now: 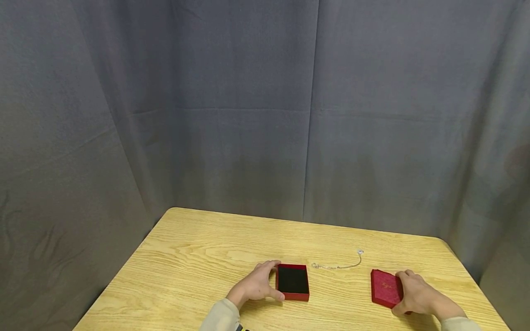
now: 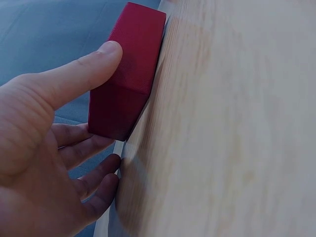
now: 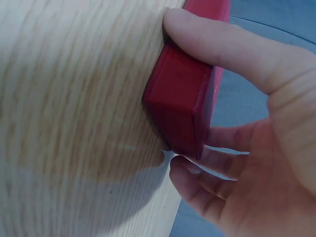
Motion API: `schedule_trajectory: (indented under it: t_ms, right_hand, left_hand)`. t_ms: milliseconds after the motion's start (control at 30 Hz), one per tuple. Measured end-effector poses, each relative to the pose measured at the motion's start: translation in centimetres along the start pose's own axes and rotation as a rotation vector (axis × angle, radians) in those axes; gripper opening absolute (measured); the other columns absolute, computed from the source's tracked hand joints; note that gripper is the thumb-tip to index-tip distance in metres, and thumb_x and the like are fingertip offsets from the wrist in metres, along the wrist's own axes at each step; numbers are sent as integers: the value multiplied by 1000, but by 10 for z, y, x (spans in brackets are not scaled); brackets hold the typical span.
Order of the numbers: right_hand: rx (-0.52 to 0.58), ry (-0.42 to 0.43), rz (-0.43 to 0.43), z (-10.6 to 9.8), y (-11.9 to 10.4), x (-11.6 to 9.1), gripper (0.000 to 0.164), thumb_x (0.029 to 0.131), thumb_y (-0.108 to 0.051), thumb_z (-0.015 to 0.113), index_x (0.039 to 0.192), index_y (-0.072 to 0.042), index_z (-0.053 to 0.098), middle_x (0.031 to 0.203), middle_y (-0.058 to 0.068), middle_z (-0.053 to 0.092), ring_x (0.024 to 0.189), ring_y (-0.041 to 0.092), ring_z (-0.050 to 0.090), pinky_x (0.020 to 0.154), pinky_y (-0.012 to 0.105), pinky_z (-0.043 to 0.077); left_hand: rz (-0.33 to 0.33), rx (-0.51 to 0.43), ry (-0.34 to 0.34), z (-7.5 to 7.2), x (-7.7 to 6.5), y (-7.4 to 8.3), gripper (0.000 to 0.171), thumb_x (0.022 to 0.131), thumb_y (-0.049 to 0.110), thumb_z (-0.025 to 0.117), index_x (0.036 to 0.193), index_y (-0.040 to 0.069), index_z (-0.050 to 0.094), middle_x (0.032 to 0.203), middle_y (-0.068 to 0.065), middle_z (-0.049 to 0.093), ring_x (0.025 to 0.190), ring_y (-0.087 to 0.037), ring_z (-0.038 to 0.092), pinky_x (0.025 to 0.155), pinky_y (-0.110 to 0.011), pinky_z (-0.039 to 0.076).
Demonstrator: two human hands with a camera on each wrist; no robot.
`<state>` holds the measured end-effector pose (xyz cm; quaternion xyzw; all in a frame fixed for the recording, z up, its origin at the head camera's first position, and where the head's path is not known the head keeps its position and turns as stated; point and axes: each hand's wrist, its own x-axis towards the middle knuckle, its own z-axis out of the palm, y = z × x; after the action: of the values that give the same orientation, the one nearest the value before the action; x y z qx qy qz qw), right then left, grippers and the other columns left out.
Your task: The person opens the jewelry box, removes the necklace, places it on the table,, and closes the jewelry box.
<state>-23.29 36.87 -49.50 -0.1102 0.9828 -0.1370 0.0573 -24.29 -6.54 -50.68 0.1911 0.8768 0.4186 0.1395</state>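
A red jewelry box base (image 1: 296,297) lined with a black pad (image 1: 292,279) sits on the table. My left hand (image 1: 257,281) holds it from the left, thumb on the near side and fingers toward the far side; the thumb (image 2: 94,69) lies against the red wall in the left wrist view. Farther right, my right hand (image 1: 419,295) grips the red box lid (image 1: 385,288), which has gold marking on top. In the right wrist view the thumb (image 3: 212,39) presses one side of the lid. Between the two boxes lies a thin silver chain (image 1: 348,266) with a small pendant (image 1: 360,252).
Everything lies on a light wood-grain table (image 1: 198,257) with rounded far corners. Grey curtains (image 1: 244,138) hang behind it and along both sides.
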Motion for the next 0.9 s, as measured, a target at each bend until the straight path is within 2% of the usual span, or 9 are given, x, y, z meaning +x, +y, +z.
schedule_trajectory:
  t_ms: [400, 600, 900]
  right_hand:
    - [-6, 73, -34, 1, -10, -2, 92, 48, -48, 88, 113, 9, 55, 94, 8, 52, 82, 20, 49, 69, 38, 45]
    - [-4, 106, -85, 0, -21, -3, 93, 50, -50, 87, 114, 9, 55, 96, 10, 53, 84, 21, 50, 70, 39, 46]
    - [14, 100, -125, -5, -42, 1, 97, 51, -53, 87, 118, 9, 54, 99, 8, 53, 86, 21, 49, 69, 38, 46]
  left_hand:
    - [-4, -15, 0, 0, 0, -1, 91, 67, 24, 87, 142, 7, 39, 133, -6, 47, 124, -28, 36, 98, -47, 36]
    - [1, -27, -2, 0, 0, -2, 91, 67, 23, 87, 142, 7, 39, 133, -5, 47, 123, -28, 36, 98, -47, 36]
    - [-4, -47, 8, 1, 0, -3, 90, 66, 21, 87, 142, 7, 40, 131, -6, 48, 122, -28, 37, 98, -48, 36]
